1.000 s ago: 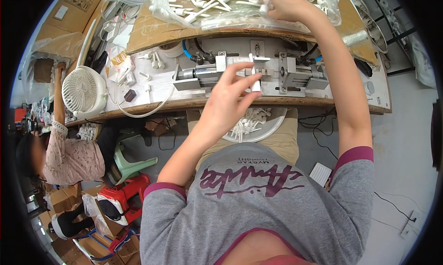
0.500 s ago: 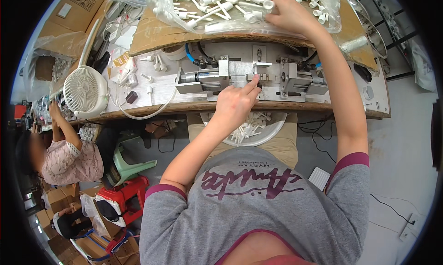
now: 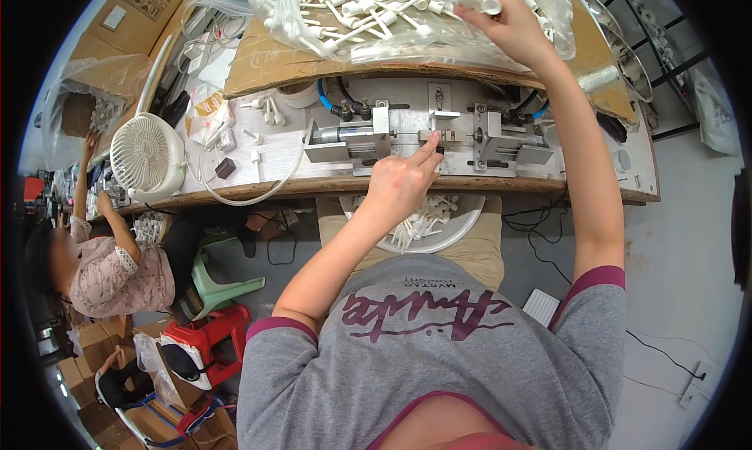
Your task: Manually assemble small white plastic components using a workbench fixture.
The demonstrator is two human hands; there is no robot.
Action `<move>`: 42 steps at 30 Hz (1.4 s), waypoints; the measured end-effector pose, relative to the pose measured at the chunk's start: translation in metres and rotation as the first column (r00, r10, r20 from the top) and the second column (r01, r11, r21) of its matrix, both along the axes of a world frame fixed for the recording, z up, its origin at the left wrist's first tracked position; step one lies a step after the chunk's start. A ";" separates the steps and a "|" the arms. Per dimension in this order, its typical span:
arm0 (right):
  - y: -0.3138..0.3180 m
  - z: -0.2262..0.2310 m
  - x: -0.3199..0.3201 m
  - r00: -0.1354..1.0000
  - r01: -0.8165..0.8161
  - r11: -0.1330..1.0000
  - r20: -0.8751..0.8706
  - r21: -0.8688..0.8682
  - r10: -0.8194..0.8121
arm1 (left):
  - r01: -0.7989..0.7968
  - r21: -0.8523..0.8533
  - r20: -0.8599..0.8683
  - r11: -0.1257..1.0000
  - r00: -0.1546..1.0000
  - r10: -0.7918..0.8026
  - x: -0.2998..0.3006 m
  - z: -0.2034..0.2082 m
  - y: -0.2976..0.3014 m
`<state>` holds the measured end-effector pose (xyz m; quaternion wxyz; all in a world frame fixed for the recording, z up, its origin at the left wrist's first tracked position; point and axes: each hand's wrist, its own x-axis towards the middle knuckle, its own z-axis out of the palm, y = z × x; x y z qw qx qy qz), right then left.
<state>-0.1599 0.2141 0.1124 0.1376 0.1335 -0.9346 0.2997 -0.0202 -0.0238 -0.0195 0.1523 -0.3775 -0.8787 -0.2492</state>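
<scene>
My right hand [image 3: 509,27] is at the far side of the bench, over an open clear plastic bag [image 3: 364,50] of white plastic stems with cup-shaped ends. Between its thumb and fingers is one white cup-ended stem [image 3: 490,6], the cup facing right. My left hand [image 3: 398,185] rests at the middle of a metal clamping fixture [image 3: 448,137]. Its index and middle fingers stretch forward, the index tip touching the small central block; the thumb is hidden. Two metal cylinder units, a left one [image 3: 345,140] and a right one [image 3: 513,140], flank this block.
A round tub [image 3: 462,234] of white parts sits on my lap. Cardboard [image 3: 266,66] lies under the bag, above the fixture. A white fan [image 3: 147,156], a looping hose and loose white parts [image 3: 270,112] are at left. A co-worker [image 3: 121,274] sits beyond the fan.
My right hand has lifted a cup-ended stem from the pile and moved slightly right. My left hand stays at the fixture. The co-worker's arms have moved apart.
</scene>
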 end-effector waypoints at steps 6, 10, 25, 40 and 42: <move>-0.019 0.005 0.068 0.847 -0.248 0.968 -0.476 0.038 0.236 | -0.148 0.438 0.546 0.887 0.827 -0.131 -0.001 0.039 -0.003; -0.041 -0.018 0.128 0.803 -0.299 0.915 -0.447 0.270 0.395 | -0.386 0.795 0.606 0.468 0.473 -0.640 -0.010 0.076 -0.015; -0.043 -0.060 0.168 0.915 -0.027 0.909 -0.377 -0.416 -0.145 | -0.027 0.084 -0.039 0.996 0.999 0.031 0.011 0.003 -0.002; -0.054 -0.086 0.187 0.897 -0.049 0.911 -0.420 -0.409 -0.140 | -0.074 0.381 0.360 0.922 0.930 -0.074 0.012 0.031 0.009; -0.059 -0.090 0.188 0.899 -0.106 0.923 -0.433 -0.369 -0.070 | -0.157 0.649 0.522 0.745 0.804 -0.285 0.016 0.046 0.012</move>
